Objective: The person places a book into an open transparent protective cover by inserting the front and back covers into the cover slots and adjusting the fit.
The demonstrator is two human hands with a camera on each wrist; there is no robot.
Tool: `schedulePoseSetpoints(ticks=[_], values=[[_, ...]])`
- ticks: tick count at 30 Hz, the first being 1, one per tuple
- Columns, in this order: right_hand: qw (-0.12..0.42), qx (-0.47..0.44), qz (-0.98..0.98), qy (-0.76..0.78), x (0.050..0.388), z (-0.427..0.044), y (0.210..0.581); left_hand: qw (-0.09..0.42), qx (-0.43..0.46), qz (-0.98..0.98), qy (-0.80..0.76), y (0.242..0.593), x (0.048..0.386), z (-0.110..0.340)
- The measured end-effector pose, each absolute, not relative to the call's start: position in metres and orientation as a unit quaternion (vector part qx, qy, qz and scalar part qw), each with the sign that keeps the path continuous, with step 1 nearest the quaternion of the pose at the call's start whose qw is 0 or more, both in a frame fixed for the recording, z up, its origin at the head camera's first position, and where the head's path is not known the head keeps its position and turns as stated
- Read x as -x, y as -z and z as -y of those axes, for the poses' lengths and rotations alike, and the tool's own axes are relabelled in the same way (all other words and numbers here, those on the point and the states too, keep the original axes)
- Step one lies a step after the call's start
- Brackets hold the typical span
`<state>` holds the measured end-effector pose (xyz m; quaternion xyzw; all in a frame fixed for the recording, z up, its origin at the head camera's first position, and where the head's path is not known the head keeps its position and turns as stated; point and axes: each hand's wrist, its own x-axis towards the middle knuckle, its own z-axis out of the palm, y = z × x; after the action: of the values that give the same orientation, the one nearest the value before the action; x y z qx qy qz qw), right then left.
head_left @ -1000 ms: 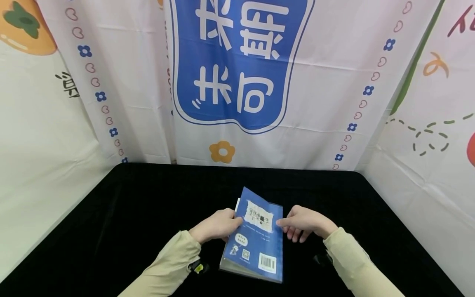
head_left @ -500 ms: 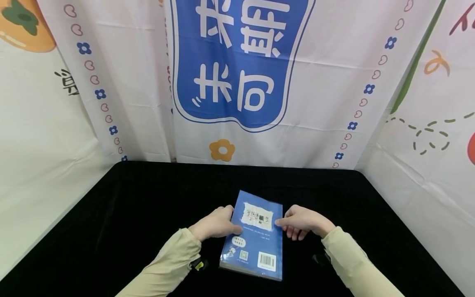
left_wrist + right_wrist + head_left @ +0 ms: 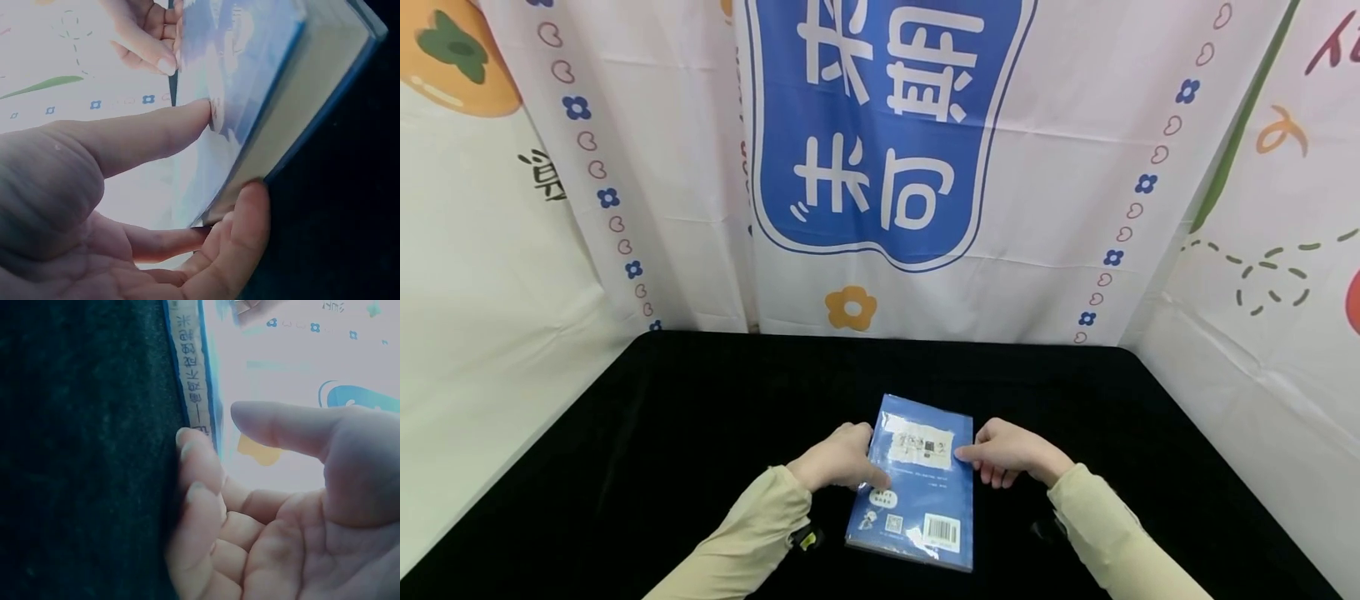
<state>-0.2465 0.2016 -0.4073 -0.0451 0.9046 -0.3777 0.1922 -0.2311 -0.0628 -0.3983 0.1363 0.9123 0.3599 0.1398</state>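
Observation:
A blue book (image 3: 917,492) lies back cover up on the black table, a barcode near its front edge. My left hand (image 3: 838,458) holds its left side. In the left wrist view the thumb (image 3: 156,134) presses the cover, while curled fingertips (image 3: 250,212) meet the page edges; the cover stands slightly apart from the pages. My right hand (image 3: 1015,450) is at the right side, thumb over the cover in the head view. Its curled fingers (image 3: 200,462) touch the spine (image 3: 190,369), which carries printed characters.
Black cloth covers the table (image 3: 737,392). Behind it hangs a white printed curtain (image 3: 1045,217) with a blue sign, and similar printed sheets close in the left and right sides. A dark wrist device (image 3: 805,537) sits at the left cuff.
The back cover, raised and bent at its far left corner a second ago, has come down nearly flat. My left thumb has slid toward the near edge along the cover; the right hand barely moved.

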Motion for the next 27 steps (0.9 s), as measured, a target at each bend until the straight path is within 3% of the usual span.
schedulePoseSetpoints(ticks=[27], values=[[0.141, 0.035, -0.910, 0.387, 0.2450, -0.1925, 0.4125, 0.133, -0.150, -0.905, -0.376, 0.3985, 0.2217, 0.0600]])
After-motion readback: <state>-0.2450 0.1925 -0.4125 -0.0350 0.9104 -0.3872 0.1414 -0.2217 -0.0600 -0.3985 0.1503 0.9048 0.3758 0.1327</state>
